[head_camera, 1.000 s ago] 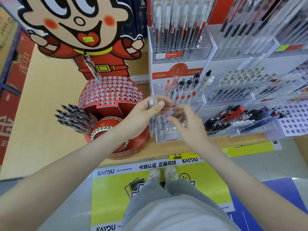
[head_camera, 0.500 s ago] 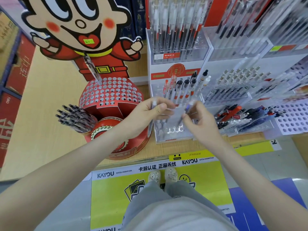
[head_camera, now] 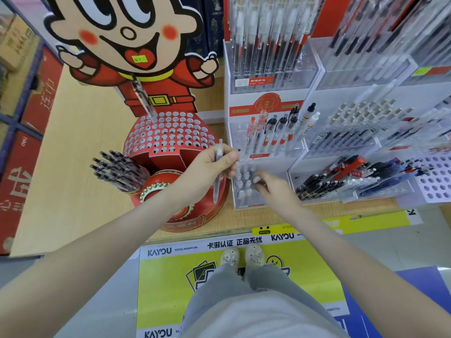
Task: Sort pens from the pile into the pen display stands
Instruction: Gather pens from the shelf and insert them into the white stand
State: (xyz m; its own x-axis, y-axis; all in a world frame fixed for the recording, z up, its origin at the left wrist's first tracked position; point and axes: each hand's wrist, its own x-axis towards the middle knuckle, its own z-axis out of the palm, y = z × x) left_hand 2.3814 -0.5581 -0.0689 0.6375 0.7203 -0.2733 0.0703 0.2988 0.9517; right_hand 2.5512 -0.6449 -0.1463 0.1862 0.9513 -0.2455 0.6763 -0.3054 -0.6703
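Head view: left hand (head_camera: 214,167) pinches a clear pen (head_camera: 216,190) upright, ready for slotting. Right hand (head_camera: 274,189) curls over the clear stand (head_camera: 246,193) near the shelf's (head_camera: 85,142) front edge, probably seating one; I cannot tell its grip.

Round holed stand (head_camera: 168,135) sits on the shelf (head_camera: 85,142), tiered stand (head_camera: 266,152) just right, pen bundle (head_camera: 117,172) at its left
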